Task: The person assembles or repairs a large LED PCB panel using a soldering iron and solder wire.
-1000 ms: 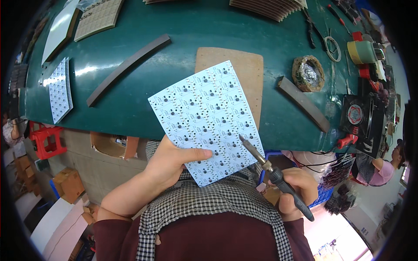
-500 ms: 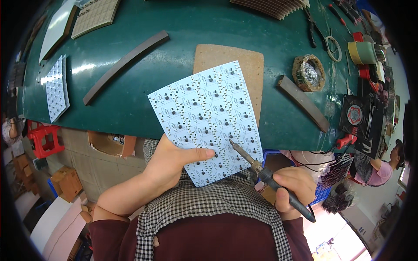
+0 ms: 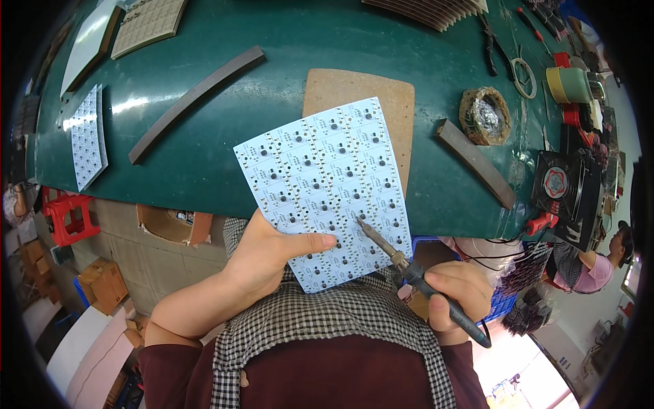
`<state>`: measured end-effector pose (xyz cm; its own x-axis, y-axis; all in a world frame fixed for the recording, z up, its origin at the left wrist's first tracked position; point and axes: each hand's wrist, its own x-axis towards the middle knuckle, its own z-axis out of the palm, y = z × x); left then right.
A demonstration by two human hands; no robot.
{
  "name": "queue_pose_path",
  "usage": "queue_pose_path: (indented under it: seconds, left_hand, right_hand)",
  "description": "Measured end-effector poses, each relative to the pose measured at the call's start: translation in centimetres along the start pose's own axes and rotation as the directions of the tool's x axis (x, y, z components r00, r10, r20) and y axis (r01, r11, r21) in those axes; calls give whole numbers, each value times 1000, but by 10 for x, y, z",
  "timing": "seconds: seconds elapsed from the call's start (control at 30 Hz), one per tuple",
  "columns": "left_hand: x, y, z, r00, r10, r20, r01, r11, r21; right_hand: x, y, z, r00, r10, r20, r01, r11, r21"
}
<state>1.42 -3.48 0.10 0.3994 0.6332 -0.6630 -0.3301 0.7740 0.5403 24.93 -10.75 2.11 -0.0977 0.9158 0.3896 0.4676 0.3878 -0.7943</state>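
Observation:
A white circuit board panel (image 3: 320, 198), dotted with rows of small black round parts, is gripped along its lower left edge by my left hand (image 3: 266, 255). The thumb lies across its face; the other fingers are hidden beneath. My right hand (image 3: 460, 296) is closed around the dark handle of a soldering iron (image 3: 402, 262). The iron's tip points up and left at the panel's lower middle, close beside one black part; whether it touches cannot be made out. Under the panel's far end, a tan board (image 3: 392, 92) lies on the green table.
The green table (image 3: 197, 146) carries a long curved grey bar (image 3: 197, 102), a shorter bar (image 3: 477, 163) and a round solder pot (image 3: 484, 116). A small fan (image 3: 557, 183) stands at the right edge. Another white panel (image 3: 88, 140) lies left. A person in pink (image 3: 593, 262) is far right.
The far edge of the panel has tilted slightly to the right. The iron's tip has shifted a little up and left, staying over the same area.

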Motion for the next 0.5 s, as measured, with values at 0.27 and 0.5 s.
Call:
queue_pose_path:
  seconds: [0.27,0.5]
  left_hand:
    - [0,0,-1,1000,-1,28,1,1000,23]
    - [0,-1,-1,1000,0,18,-1,1000,31]
  right_hand:
    - [0,0,0,999,-32,33,33,999,-39]
    - [-1,-7,-4,998,-48,41,52,995,-87]
